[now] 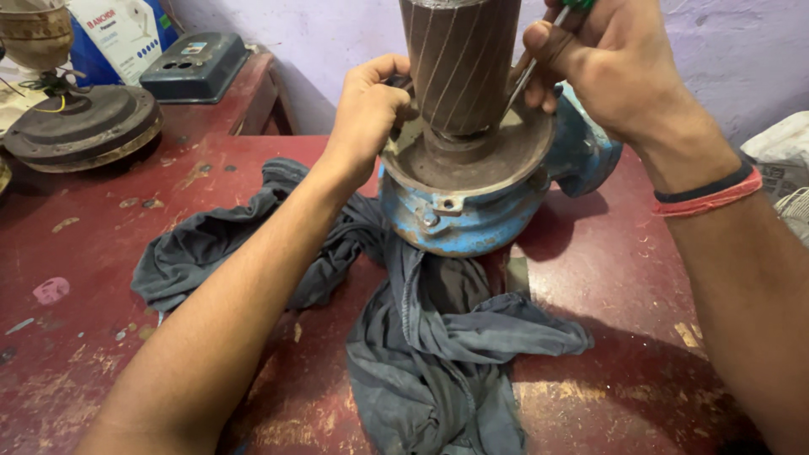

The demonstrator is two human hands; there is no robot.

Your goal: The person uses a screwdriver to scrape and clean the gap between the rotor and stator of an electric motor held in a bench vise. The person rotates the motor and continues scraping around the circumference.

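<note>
A blue pump housing point(472, 221) stands on a grey cloth point(438, 337) on the red table point(101, 337). A ribbed metal rotor point(459, 59) rises upright out of its round rim. My left hand point(368, 109) grips the left rim of the housing, next to the rotor's base. My right hand point(602, 67) holds a screwdriver point(527, 72) with a green handle; its thin shaft slants down between the rotor and the right side of the rim. The tip is hidden behind the rotor. A red and black band sits on my right wrist.
A round ceiling-fan motor point(80, 126) lies at the back left. Behind it are a dark blue metal cover point(198, 66) and a white-and-blue carton point(118, 34). A purple wall point(725, 50) closes the back. Newspaper point(784, 160) lies at the right edge.
</note>
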